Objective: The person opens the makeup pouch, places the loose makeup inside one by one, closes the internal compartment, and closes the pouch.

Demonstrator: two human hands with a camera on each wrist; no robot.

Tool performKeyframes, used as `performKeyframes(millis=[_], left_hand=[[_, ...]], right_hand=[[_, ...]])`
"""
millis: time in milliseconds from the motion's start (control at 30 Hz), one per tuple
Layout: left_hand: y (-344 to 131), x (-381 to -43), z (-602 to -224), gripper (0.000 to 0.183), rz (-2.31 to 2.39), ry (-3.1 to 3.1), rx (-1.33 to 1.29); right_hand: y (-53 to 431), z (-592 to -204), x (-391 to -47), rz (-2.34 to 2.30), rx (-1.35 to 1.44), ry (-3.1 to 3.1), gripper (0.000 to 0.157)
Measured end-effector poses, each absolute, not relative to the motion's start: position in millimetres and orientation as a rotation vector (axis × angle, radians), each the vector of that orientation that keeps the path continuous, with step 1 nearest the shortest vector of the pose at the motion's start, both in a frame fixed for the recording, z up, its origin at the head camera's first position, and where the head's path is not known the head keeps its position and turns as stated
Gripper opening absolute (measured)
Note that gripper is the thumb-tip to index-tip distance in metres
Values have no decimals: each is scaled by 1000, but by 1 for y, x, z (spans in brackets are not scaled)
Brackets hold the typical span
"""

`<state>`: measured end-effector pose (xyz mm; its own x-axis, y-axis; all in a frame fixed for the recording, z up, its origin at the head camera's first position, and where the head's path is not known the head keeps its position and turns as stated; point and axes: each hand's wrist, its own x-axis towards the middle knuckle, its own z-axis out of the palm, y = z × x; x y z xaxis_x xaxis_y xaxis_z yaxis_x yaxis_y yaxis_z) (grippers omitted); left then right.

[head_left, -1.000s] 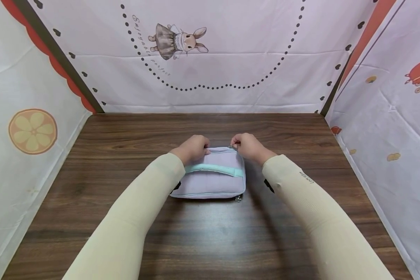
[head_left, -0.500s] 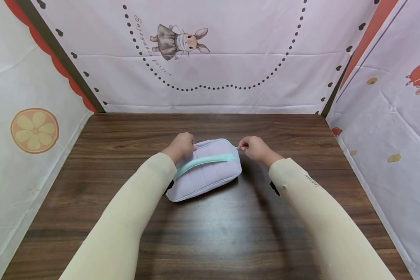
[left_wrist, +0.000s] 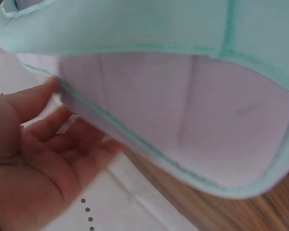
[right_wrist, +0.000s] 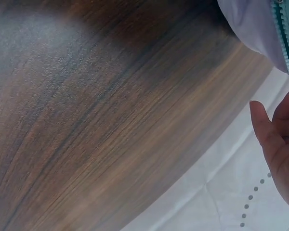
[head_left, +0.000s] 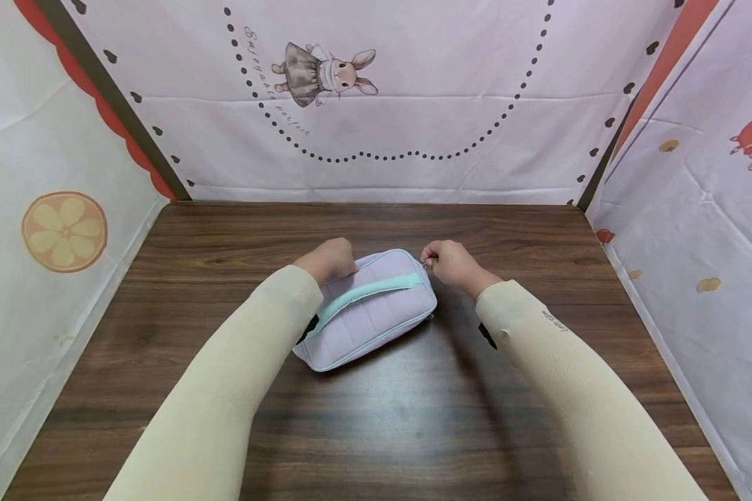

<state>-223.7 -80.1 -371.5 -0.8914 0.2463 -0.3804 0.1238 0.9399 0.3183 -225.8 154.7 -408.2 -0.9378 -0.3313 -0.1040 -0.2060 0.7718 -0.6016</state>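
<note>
A lavender zip pouch (head_left: 379, 313) with mint piping and a mint strap handle (head_left: 370, 287) lies slantwise on the table, its right end farther from me. My left hand (head_left: 333, 259) grips its far long edge toward the left; the left wrist view shows the thumb on the piped edge (left_wrist: 103, 115) and the fingers underneath. At the far right corner, my right hand (head_left: 452, 264) pinches a small metal zipper pull (head_left: 423, 265). Mint zipper teeth (right_wrist: 284, 41) run up to those fingertips in the right wrist view. The pouch's inside is hidden.
Dark wood-grain table (head_left: 376, 417) lies under the pouch. White printed cloth stands behind it (head_left: 445, 125) and along both sides. A second metal pull (head_left: 431, 316) hangs at the pouch's near right corner.
The pouch has turned, its left end swinging toward me and its right end away. My left hand has shifted left with it; my right hand has moved slightly right, staying at the zipper corner.
</note>
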Motion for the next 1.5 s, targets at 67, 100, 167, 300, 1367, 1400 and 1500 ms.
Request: performKeyframes(millis=[67,100,167,300,1367,1400,1500], left_hand=[[-74,-224,-370,32,494,2697,333],[-71,-226,-370,33,544,2704,368],[-63,-227,-369,37,629,2692,411],[-50,-231,-367,39,664,2662,499],[-76,-231,-371,27,544,2808,163],[-78,-231,-372,27,541,2802,147],[-82,-229,-375,28,545,2794,119]], right_hand=[[155,-408,-226,-908,-424,2764,14],[155,-407,-226,-905,-430,2768,14],[154,-405,-225,-899,-454,2780,15],[151,-399,-224,-894,-518,2800,15],[148,-399,-224,-927,-482,2773,13],[149,-400,-224,-927,-479,2771,13],[149,-401,-224,-930,-473,2772,14]])
